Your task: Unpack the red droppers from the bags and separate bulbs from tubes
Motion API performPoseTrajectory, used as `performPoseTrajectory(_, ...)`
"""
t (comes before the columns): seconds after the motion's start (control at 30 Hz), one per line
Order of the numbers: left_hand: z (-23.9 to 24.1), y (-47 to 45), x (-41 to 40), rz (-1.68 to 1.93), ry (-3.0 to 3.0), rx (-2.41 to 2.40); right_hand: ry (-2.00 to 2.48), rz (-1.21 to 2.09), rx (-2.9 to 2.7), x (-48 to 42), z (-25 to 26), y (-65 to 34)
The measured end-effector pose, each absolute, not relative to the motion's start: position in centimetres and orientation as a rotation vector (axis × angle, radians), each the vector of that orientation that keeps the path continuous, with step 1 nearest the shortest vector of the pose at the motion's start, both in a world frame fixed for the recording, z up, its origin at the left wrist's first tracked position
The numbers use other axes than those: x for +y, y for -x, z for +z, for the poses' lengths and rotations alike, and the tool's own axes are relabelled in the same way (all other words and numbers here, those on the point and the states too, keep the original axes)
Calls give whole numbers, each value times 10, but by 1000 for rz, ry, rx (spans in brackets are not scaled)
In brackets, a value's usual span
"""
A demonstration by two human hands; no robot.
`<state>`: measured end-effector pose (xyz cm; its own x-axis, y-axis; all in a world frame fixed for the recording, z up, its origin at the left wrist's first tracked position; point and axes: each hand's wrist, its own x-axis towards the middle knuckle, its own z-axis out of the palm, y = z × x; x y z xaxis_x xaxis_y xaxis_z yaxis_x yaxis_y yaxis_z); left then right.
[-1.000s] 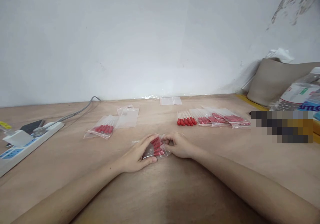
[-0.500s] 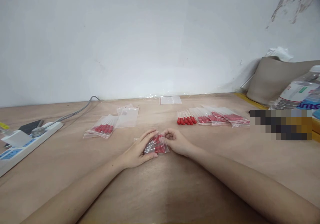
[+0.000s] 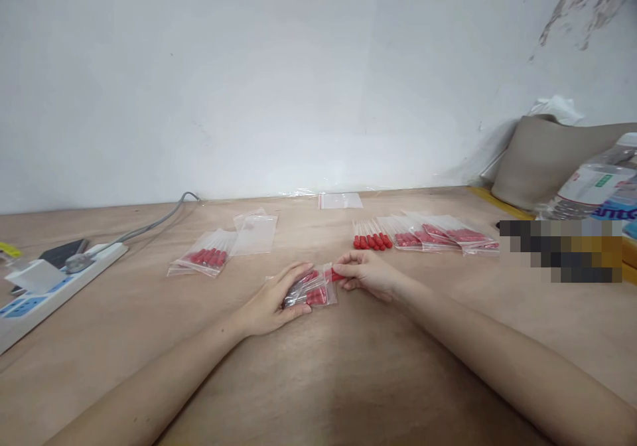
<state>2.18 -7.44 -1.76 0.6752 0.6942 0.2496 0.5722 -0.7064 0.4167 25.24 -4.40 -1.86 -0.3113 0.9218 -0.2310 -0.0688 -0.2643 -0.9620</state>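
A small clear zip bag (image 3: 313, 291) holding red-tipped sticks lies on the wooden table (image 3: 318, 379) in front of me. My left hand (image 3: 273, 303) is curled around the bag's left side, pressing it to the table. My right hand (image 3: 371, 275) pinches a red tip that sticks out at the bag's right edge. A loose row of red-tipped sticks (image 3: 371, 239) lies farther back, right of centre, beside several filled bags (image 3: 442, 237).
One filled bag (image 3: 203, 257) and empty clear bags (image 3: 255, 232) lie at the back left, another empty bag (image 3: 340, 200) by the wall. A white power strip (image 3: 44, 287) with a grey cable sits at far left. A plastic bottle (image 3: 592, 184) and beige cushion (image 3: 547, 154) stand at right.
My right hand has shifted right and slightly away from the bag, now pinching a red tip at the bag's edge. My left hand stays on the bag.
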Motion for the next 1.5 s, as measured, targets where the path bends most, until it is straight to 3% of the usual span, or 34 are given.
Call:
performPoseTrajectory(0.13, -16, -13, -73, 576, -2591, 1028, 1107, 1383, -1343, -29, 14, -294)
performPoseTrajectory(0.27, -16, -8, -70, 599, -2587, 1047, 1151, 880, -1414, -18, 31, -310)
performPoseTrajectory(0.47, -16, -11, -71, 623, -2581, 1042, 1347, -169, -2138, 0, 7, -269)
performPoseTrajectory(0.57, -15, -11, -71, 613, -2574, 1052, 1468, -404, -2356, 2, -5, -252)
performPoseTrajectory(1.13, -18, -9, -70, 605, -2569, 1071, 1353, -557, -2420, -16, -25, -265)
performPoseTrajectory(1.5, -29, -16, -63, 701, -2424, 986, 964, 491, -2106, -55, -40, -258)
